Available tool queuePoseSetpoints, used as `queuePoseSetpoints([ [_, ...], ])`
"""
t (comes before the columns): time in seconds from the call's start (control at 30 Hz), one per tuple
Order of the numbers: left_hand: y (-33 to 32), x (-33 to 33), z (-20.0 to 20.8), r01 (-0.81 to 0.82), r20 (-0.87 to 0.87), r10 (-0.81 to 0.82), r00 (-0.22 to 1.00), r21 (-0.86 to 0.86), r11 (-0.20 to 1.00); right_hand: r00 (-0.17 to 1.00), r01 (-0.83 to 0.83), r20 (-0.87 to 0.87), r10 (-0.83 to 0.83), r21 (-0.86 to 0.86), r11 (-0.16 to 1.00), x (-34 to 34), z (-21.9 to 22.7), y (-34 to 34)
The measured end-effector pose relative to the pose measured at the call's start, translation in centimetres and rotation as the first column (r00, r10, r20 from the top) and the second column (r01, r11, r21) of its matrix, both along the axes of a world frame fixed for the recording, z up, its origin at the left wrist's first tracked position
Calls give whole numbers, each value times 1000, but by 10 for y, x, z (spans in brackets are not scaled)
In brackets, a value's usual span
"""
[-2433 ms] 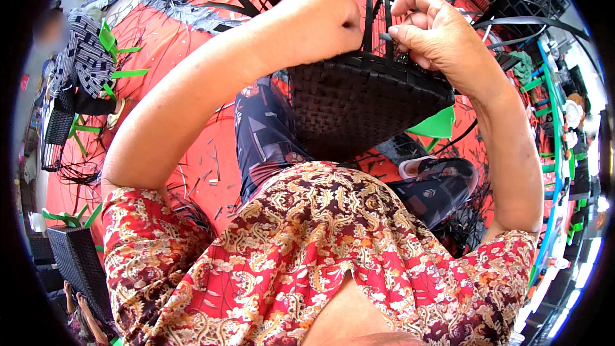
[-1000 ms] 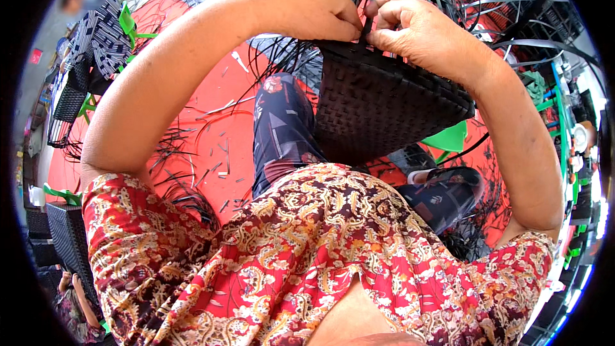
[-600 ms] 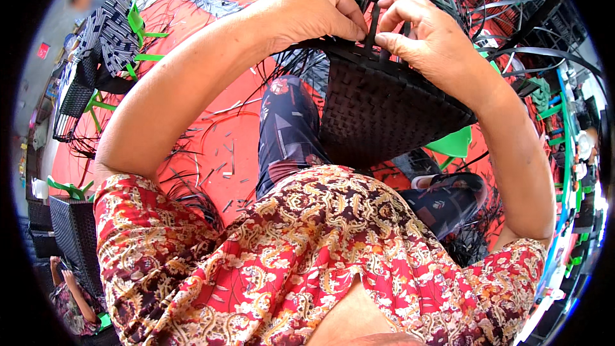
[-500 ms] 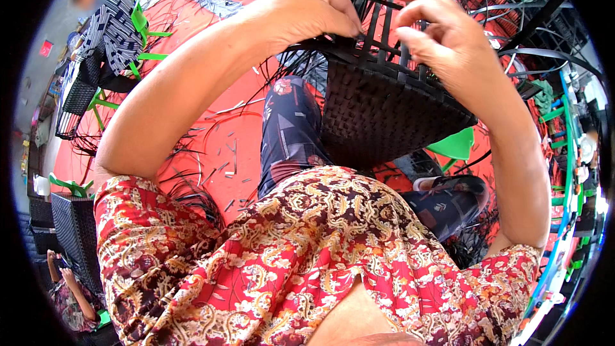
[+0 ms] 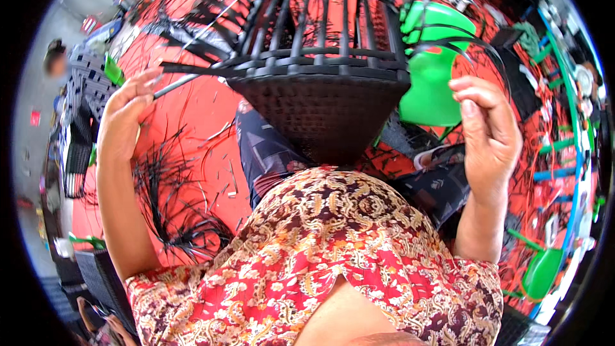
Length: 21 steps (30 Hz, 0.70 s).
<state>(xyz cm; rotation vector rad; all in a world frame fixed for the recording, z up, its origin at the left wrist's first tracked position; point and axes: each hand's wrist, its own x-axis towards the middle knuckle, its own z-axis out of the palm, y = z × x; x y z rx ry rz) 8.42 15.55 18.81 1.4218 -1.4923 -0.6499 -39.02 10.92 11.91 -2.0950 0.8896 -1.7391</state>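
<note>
A black woven frame [image 5: 314, 112], wickerlike at the side with open slats across its top, stands between my knees. From its left corner a flat dark strip [image 5: 179, 83] reaches out to my left hand [image 5: 125, 112], whose fingertips are pinched on its end. My right hand [image 5: 490, 128] is raised to the right of the frame, apart from it, with curled fingers, the thumb separate and nothing visible between them. Loose strips [image 5: 442, 41] curve out from the frame's right side, above that hand.
A green plastic chair [image 5: 435, 83] stands just beyond the frame's right side. Cut black strips [image 5: 173, 192] lie on the red floor [image 5: 208, 109] to the left. A co-worker in a patterned shirt [image 5: 96, 77] sits at the far left. Another green seat [image 5: 543, 273] is at the lower right.
Both hands have left the slatted top and moved apart, the left drawing a strip outward to the left. The frame now appears further left and turned, with its slats in fuller view.
</note>
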Motion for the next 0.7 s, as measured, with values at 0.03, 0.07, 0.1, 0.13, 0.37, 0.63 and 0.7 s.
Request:
queuePoseSetpoints([
  [0.03,-3,5,-3,-29,-16,30,999,45,999,1000,13,-23,-13,0,1000,2,-4,0],
  [0.07,-2,-12,6,-172,62,166,984,102,980,997,44,-61,-45,-20,999,8,-5,-1],
  [0.1,-6,-3,10,-234,245,213,946,59,970,993,71,-95,-75,-44,997,14,-5,-1],
  [0.13,-9,-7,14,-241,303,280,911,-161,957,990,68,-118,-77,-73,995,19,-6,-5],
  [0.37,-3,-175,13,337,701,215,680,-559,757,985,118,-92,-144,-247,962,50,-27,-18],
  [0.63,-49,-199,-30,402,748,114,653,-471,785,783,-376,590,194,202,904,65,-52,-22],
  [0.7,-45,-191,-33,400,740,161,653,-517,757,694,-468,663,280,119,876,67,-51,-33],
])
